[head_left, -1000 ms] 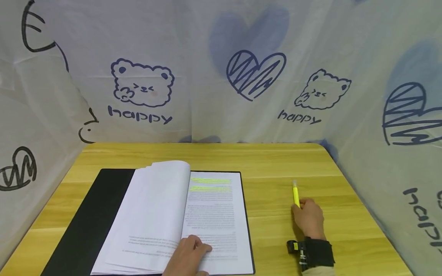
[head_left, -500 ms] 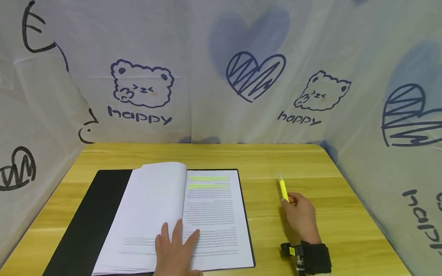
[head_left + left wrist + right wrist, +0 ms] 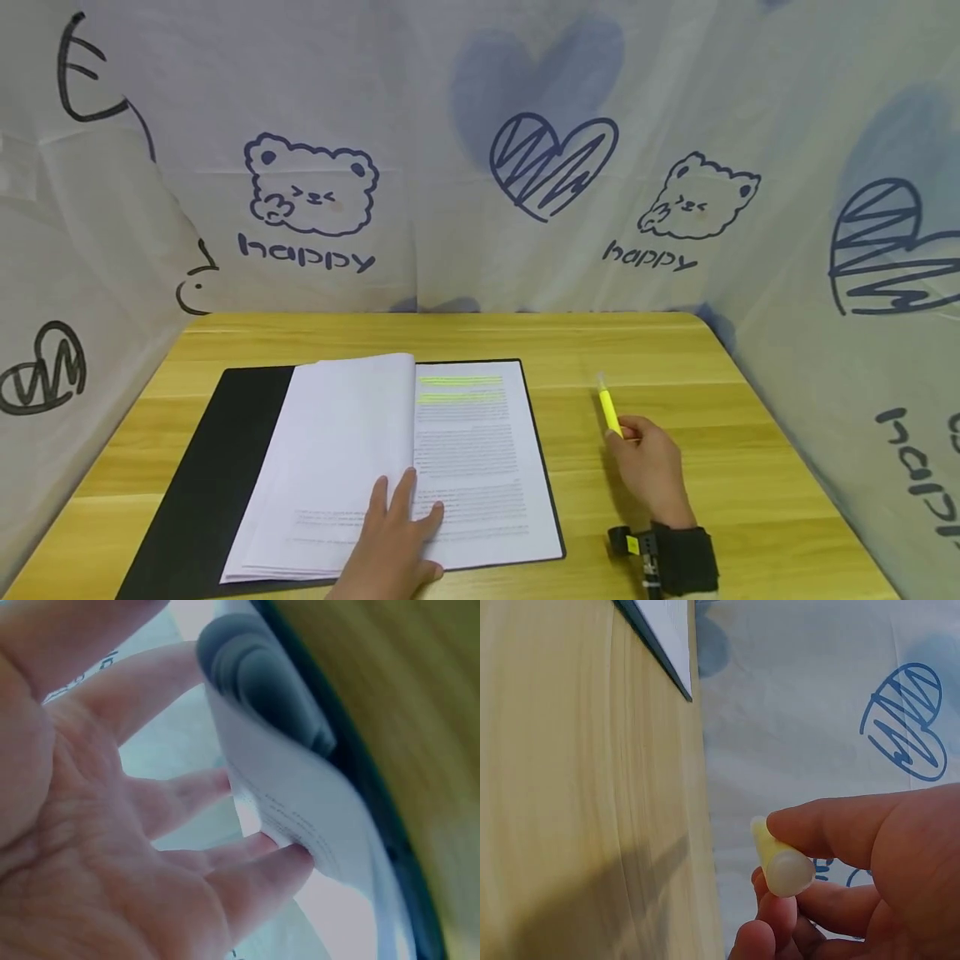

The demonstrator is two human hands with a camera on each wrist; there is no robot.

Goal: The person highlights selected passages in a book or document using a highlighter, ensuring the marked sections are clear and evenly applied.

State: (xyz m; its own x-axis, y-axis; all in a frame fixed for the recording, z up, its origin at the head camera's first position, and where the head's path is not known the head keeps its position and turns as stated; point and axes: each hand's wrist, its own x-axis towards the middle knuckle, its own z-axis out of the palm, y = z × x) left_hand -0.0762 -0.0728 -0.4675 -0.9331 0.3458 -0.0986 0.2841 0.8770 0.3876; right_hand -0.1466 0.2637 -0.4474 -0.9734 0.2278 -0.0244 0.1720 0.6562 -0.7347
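Observation:
An open black folder (image 3: 213,467) lies on the table with white pages turned to its left side. On its right a printed page (image 3: 480,467) shows several lines marked in yellow near the top. My left hand (image 3: 393,537) rests with fingers spread across the fold; in the left wrist view its fingertips touch the curled-over sheets (image 3: 300,795). To the right of the folder, my right hand (image 3: 651,468) pinches a yellow highlighter (image 3: 610,412) between thumb and fingers, above the wood. The right wrist view shows the highlighter's pale round end (image 3: 791,874) towards the camera.
The wood-grain table (image 3: 735,475) reaches back to a pale cloth (image 3: 435,192) printed with hearts and bears, which also hangs at both sides. A black strap (image 3: 684,558) with a small camera sits on the right wrist.
My left hand has spread its fingers over the fold. The folder has shifted a little and turned slightly. My right hand has moved left with the highlighter.

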